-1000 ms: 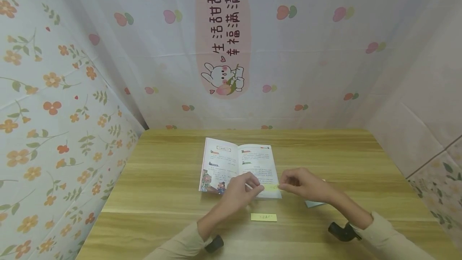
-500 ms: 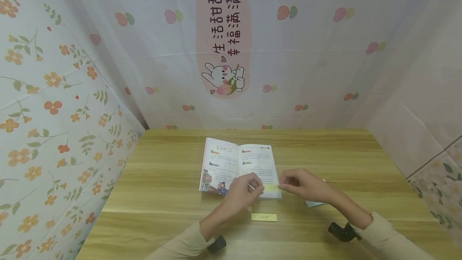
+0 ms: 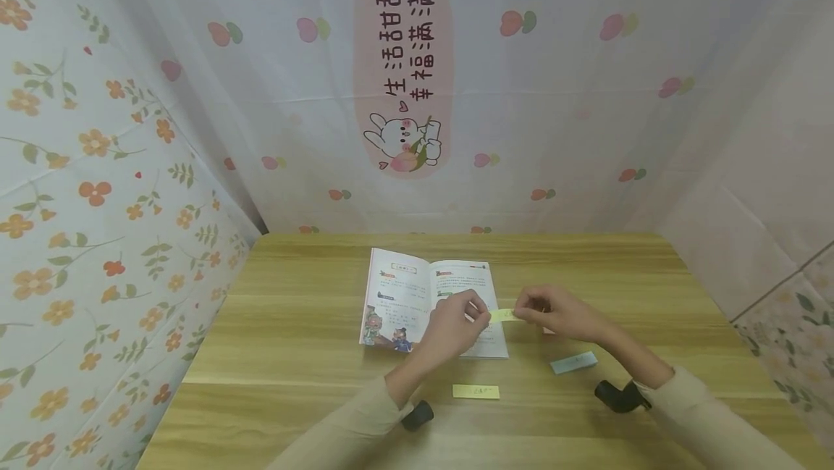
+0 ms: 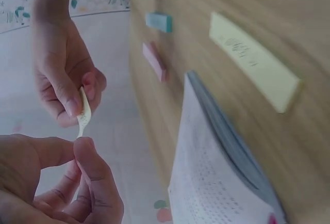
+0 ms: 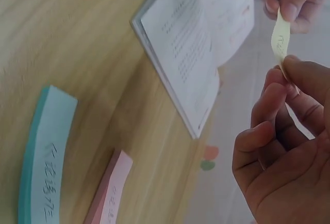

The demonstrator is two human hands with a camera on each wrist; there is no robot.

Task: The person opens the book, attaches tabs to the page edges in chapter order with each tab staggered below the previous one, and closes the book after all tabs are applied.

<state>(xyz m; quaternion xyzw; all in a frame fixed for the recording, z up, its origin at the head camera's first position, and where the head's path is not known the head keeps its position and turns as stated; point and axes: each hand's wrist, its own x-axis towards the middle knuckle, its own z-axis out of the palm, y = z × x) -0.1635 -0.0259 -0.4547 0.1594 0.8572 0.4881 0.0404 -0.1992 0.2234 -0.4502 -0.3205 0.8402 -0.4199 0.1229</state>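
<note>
Left hand [image 3: 452, 324] and right hand [image 3: 562, 313], with the yellow paper strip [image 3: 502, 315] between them, have moved farther from the person since the earlier frame, up from the lower edge of the printed page; the blue pad [image 3: 574, 363], partly covered before, now shows whole. From left to right: a curtain [image 3: 98, 144] with orange flowers hangs beside the wooden table [image 3: 293, 311]. On the table lies an open book [image 3: 399, 289], cartoon figures at the lower corner of its left page. Left hand reaches over the right page, thumb and index finger pinching the near end of the strip, its other fingers curled loosely beneath. A black fitting [image 3: 417, 416] shows below the left sleeve [image 3: 365, 419]. Nearer the person, just below the book, a yellow pad [image 3: 476, 392] with handwriting lies flat. The strip itself spans the gap between the two pinches, clear of the table, overlapping the right page's outer edge in the head view; both wrist views show it slightly twisted, with writing on its face. Right hand pinches the opposite end between thumb and finger, the remaining fingers bent toward the palm. A pink pad [image 5: 110, 190] lies beneath this hand, mostly hidden in the head view; the blue pad lies near it, toward the person. Farthest right are a second black fitting [image 3: 615, 396] and the right sleeve [image 3: 697, 412].
</note>
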